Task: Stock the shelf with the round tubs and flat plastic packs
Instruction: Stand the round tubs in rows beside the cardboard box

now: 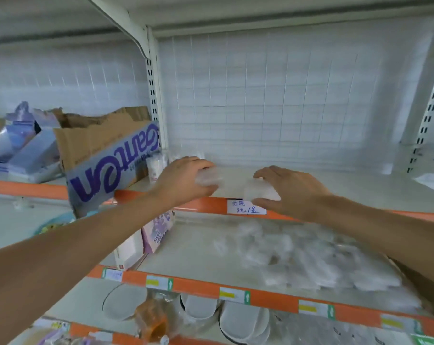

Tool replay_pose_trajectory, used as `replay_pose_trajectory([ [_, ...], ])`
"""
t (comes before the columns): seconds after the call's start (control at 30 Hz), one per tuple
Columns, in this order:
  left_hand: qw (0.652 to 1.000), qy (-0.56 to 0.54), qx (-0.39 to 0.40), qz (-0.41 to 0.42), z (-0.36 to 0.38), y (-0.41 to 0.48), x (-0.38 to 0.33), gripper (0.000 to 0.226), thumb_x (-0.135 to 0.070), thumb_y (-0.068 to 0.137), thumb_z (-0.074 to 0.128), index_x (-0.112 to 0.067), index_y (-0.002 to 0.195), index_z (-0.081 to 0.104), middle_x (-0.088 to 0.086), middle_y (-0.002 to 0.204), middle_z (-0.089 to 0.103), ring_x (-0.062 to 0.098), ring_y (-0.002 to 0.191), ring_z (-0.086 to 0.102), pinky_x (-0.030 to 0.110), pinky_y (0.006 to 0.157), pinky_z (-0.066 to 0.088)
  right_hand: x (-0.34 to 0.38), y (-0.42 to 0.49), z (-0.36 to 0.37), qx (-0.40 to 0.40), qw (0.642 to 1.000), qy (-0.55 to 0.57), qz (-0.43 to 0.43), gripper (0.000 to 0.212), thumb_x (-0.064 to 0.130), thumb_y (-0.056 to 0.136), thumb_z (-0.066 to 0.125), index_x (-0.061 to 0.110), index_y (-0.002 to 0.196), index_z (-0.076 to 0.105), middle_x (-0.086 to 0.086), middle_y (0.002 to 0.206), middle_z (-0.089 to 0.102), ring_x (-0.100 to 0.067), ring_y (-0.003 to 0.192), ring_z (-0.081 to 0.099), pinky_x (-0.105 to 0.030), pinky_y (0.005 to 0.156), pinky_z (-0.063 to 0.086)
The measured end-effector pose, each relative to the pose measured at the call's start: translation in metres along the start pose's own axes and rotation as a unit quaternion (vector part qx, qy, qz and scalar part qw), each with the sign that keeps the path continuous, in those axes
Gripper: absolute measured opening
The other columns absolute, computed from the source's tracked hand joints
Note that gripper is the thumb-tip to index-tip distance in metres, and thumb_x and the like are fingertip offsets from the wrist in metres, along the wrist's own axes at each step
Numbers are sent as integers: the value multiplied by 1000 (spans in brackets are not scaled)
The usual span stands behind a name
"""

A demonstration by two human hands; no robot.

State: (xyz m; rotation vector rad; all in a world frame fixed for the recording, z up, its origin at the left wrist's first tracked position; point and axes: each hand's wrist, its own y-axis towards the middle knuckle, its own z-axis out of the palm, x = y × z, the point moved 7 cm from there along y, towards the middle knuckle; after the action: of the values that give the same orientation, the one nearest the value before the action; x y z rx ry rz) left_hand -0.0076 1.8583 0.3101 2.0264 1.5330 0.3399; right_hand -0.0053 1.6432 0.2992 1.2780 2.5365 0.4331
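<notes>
My left hand [183,179] grips a clear round tub [209,178] at the front of the upper shelf [335,188]. Just to its right, my right hand [293,192] holds a second clear tub [259,191] over the shelf's orange front edge. Both tubs are blurred. Small clear tubs [157,165] stand behind my left hand by the shelf post. On the shelf below lies a loose heap of flat clear plastic packs [310,262].
A torn cardboard box [106,165] with purple lettering leans at the left of the upper shelf. A handwritten price label [245,207] hangs on the orange edge. Purple cartons [156,232] stand lower left. White round lids [235,319] fill the bottom shelf.
</notes>
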Motion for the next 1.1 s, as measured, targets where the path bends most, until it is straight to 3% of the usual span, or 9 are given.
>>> replay_pose_trajectory([
  [0.2, 997, 3, 47, -57, 26, 35, 34, 69, -50, 76, 77, -25, 135, 52, -6, 130, 63, 19, 119, 56, 31, 95, 43, -23, 68, 21, 14, 999, -36, -14, 58, 58, 97, 44, 25, 144, 35, -1, 137, 47, -26, 118, 53, -36, 95, 41],
  [0.33, 991, -73, 20, -109, 45, 65, 61, 56, -43, 71, 84, -23, 118, 62, -7, 116, 67, 12, 108, 62, 31, 93, 50, -48, 113, 63, 46, 999, -20, -11, 65, 52, 95, 53, 22, 147, 29, -3, 141, 46, -24, 123, 51, -35, 101, 38],
  [0.57, 991, -59, 69, -101, 71, 103, 86, 55, -50, 68, 83, -29, 116, 66, -13, 115, 68, 7, 105, 62, 36, 92, 52, -87, 178, 101, 20, 998, 37, 37, 60, 53, 92, 58, 21, 139, 40, 0, 137, 50, -24, 118, 54, -34, 99, 39],
  [0.7, 988, -66, 98, -100, 85, 104, 96, 54, -47, 68, 84, -30, 117, 67, -13, 115, 68, 7, 107, 61, 37, 93, 51, -95, 196, 127, 54, 995, 59, 60, 60, 56, 90, 60, 24, 137, 42, 3, 138, 51, -22, 118, 55, -33, 97, 38],
  [0.83, 986, -98, 112, -78, 96, 105, 95, 51, -44, 69, 85, -31, 115, 67, -15, 113, 68, 5, 105, 61, 30, 93, 50, -100, 198, 144, 46, 991, 97, 82, 60, 62, 89, 57, 26, 135, 44, 5, 136, 53, -18, 120, 53, -31, 99, 34],
  [1.0, 988, -100, 114, -21, 97, 110, 97, 51, -46, 72, 82, -33, 118, 65, -18, 114, 66, -1, 103, 57, 2, 79, 35, -103, 198, 145, 37, 988, 114, 102, 64, 65, 86, 58, 28, 136, 44, 8, 138, 52, -15, 123, 50, -28, 100, 31],
  [1.1, 987, -112, 116, -3, 95, 114, 103, 53, -48, 72, 82, -32, 119, 65, -18, 115, 66, -1, 106, 58, 11, 87, 42, -102, 196, 138, 6, 982, 138, 127, 63, 62, 88, 57, 28, 140, 42, 10, 145, 44, -18, 130, 43, -28, 105, 28],
])
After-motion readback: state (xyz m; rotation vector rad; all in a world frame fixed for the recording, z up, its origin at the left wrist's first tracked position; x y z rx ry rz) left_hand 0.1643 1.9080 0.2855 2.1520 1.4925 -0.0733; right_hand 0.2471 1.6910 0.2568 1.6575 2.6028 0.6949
